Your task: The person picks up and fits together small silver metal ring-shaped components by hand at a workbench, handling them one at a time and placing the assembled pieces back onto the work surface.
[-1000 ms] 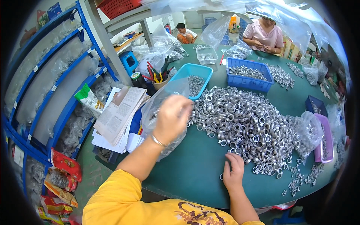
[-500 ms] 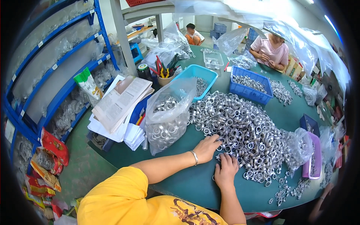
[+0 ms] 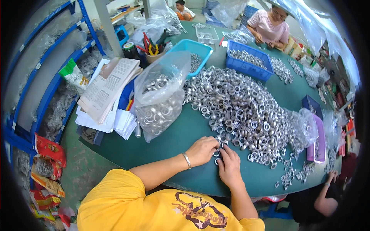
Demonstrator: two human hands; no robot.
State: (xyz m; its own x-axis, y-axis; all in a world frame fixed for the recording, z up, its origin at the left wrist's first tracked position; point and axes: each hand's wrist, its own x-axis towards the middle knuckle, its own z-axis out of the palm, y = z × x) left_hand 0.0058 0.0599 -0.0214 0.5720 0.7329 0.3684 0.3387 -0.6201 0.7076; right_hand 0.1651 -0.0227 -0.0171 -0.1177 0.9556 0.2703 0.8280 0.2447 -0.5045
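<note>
A large heap of silver metal rings (image 3: 243, 104) is spread over the green table. At its near left edge my two hands work close together. My left hand (image 3: 203, 150) has its fingers bent and pressed around a small metal ring (image 3: 216, 153) at the fingertips. My right hand (image 3: 230, 166) faces it, thumb and fingers closed around another ring that is partly hidden. A few loose rings lie just beyond the fingertips. Left of the heap stands an open clear plastic bag (image 3: 160, 111) filled with rings.
Beyond the heap are a light-blue tray (image 3: 209, 49) and a blue crate (image 3: 250, 73) with small parts. Newspapers (image 3: 110, 86) and a tool pot (image 3: 154, 57) lie left. A purple basket (image 3: 320, 144) stands right. Co-workers sit across the table (image 3: 185, 169) and at the lower right.
My hands have drawn closer together and slightly off the heap, with rings between their fingertips. The view has tilted, so the table appears higher. A co-worker's arm shows more at lower right.
</note>
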